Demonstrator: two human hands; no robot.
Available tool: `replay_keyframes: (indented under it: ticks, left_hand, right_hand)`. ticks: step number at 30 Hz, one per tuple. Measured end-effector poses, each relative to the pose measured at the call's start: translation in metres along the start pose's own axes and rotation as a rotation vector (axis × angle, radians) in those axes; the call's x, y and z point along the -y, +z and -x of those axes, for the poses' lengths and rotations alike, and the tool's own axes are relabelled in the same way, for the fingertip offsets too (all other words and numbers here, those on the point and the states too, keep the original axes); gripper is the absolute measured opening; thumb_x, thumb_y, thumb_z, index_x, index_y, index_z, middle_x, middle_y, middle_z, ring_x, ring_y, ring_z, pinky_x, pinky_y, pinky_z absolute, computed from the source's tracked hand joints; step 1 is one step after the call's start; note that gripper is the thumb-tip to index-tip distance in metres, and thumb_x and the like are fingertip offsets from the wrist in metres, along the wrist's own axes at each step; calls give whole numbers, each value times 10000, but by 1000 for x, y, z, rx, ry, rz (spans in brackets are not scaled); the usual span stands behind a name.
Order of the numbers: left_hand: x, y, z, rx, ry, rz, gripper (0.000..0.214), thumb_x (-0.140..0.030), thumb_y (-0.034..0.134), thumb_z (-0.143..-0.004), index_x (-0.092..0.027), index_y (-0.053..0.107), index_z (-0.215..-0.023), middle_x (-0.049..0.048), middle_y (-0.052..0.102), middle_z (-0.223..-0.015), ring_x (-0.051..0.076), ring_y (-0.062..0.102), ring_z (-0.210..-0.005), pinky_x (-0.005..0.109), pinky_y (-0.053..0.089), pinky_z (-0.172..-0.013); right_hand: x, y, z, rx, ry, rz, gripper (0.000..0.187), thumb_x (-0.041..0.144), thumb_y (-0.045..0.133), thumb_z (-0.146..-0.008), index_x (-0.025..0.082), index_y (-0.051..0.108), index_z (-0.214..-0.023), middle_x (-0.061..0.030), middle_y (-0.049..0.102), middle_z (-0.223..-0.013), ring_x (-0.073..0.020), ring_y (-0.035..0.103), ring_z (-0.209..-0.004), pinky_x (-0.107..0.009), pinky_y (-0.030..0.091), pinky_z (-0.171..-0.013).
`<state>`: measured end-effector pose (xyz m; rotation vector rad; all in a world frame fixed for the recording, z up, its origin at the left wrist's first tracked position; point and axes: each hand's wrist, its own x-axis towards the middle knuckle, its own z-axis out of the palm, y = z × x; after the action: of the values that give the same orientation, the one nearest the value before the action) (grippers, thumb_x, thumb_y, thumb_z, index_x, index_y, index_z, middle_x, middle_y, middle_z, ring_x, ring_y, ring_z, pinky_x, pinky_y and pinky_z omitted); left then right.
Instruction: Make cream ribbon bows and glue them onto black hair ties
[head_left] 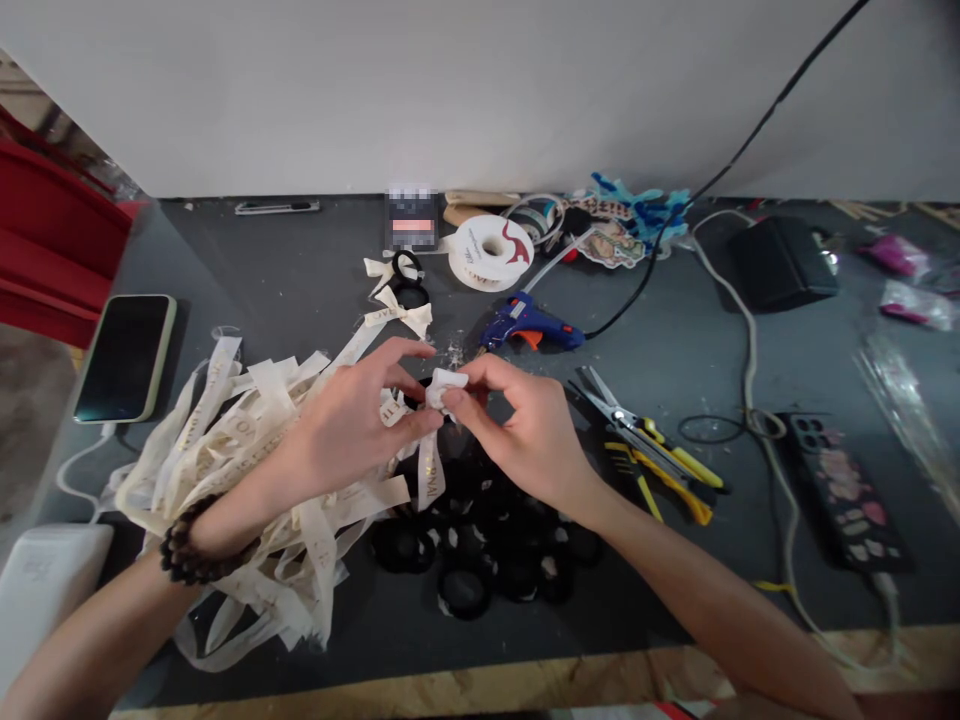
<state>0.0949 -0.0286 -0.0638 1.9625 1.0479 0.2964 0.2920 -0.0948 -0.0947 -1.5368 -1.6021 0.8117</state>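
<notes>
Between my two hands is a folded piece of cream ribbon [447,384], with a tail printed in gold letters hanging below it. My left hand [352,412] holds its left side between thumb and fingers. On the other side, the thumb and forefinger of my right hand [536,435] pinch the fold. Something black shows just behind the ribbon, mostly hidden by my fingers. Below lies a pile of black hair ties [463,590], some with whitish spots. Loose cut ribbons [225,455] are heaped under and beside my left forearm.
Beyond my hands lie a blue glue gun [532,325], a ribbon spool [491,252] and hair ties with bows [405,312]. Scissors [626,420] and a yellow cutter [675,485] are at right. Phones [126,358] lie on both sides, with cables trailing. A grey wall [450,100] stands behind.
</notes>
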Motion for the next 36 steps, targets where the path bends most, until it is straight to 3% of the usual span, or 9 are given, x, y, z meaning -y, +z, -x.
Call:
replay_keyframes:
  ticks: [7, 12, 17, 22, 25, 28, 32, 36]
  left_hand:
    - [2, 3, -1, -117, 69, -154, 554, -74, 711, -838, -210, 545, -1348, -32, 779, -901, 207, 757, -957, 361, 485, -950]
    - [2, -3, 0, -210, 24, -141, 678, -107, 780, -802, -238, 518, -1413, -44, 767, -799, 223, 770, -903, 377, 533, -927]
    - [13, -12, -9, -497, -71, 51, 506, -234, 875, -755, -225, 644, -1205, -15, 758, -748, 229, 771, -831, 353, 582, -815]
    - [36, -27, -23, -698, -126, 412, 450, -324, 848, -809, -221, 596, -1168, 24, 776, -874, 200, 761, -791, 305, 600, -680]
    - [47, -33, -28, -725, -119, 505, 466, -228, 844, -802, -208, 578, -1184, 29, 770, -909, 199, 759, -882, 337, 624, -808]
    - [53, -32, -31, -686, -25, 488, 636, -113, 867, -728, -213, 558, -1275, 25, 769, -983, 210, 750, -973, 371, 620, -898]
    - [58, -25, -35, -585, -48, 548, 600, -131, 797, -788, -198, 544, -1328, 60, 788, -1018, 233, 765, -1001, 388, 624, -908]
    - [60, -28, -33, -563, -59, 137, 678, -154, 760, -807, -204, 490, -1427, 105, 802, -1111, 252, 774, -993, 380, 609, -898]
  right_hand:
    - [1, 1, -1, 38, -20, -8, 198, 389, 661, -974, 216, 681, -879, 28, 661, -743, -122, 575, -673, -242, 426, -644]
    - [1, 0, -1, 20, -1, -49, 159, 353, 643, -989, 221, 699, -919, 11, 718, -826, -133, 632, -733, -250, 454, -673]
    - [-1, 0, 0, 5, 58, -138, 226, 429, 609, -1011, 223, 687, -1060, -21, 752, -932, -162, 684, -790, -284, 488, -691]
    - [-2, 0, -1, 39, 70, -154, 244, 423, 565, -1036, 220, 692, -1079, -44, 768, -1037, -171, 708, -850, -298, 499, -729]
    - [-2, 1, -1, 61, 70, -146, 247, 423, 555, -1042, 224, 697, -1077, -36, 767, -1004, -171, 710, -857, -294, 493, -724]
    - [-2, 2, -2, 60, 67, -138, 241, 421, 562, -1039, 224, 698, -1067, -26, 760, -950, -167, 707, -841, -287, 486, -705]
    - [-2, 3, -1, 50, 63, -131, 232, 412, 571, -1035, 221, 699, -1061, -17, 752, -908, -161, 704, -829, -280, 484, -700]
    - [-2, 3, -1, 62, 64, -130, 245, 420, 564, -1037, 222, 703, -1073, -25, 760, -944, -165, 704, -842, -281, 484, -692]
